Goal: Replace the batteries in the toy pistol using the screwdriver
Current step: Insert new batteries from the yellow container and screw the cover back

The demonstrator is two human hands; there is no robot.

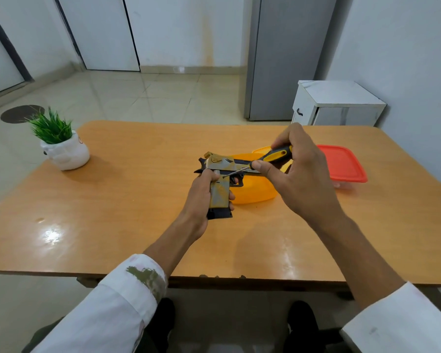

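The toy pistol point(219, 174), grey and tan with a black base, is held above the middle of the table, grip downward and barrel pointing right. My left hand point(201, 197) is wrapped around its grip. My right hand point(295, 174) grips the black-and-yellow handle of the screwdriver point(273, 156). The thin metal shaft slants down to the left, and its tip touches the pistol's side just above the grip, near the trigger. No batteries are visible.
An orange container point(255, 192) sits on the wooden table point(112, 212) right behind the pistol. A red-lidded box point(341, 163) stands at the right. A potted plant point(61, 146) is at the far left corner. A white cabinet stands beyond the table.
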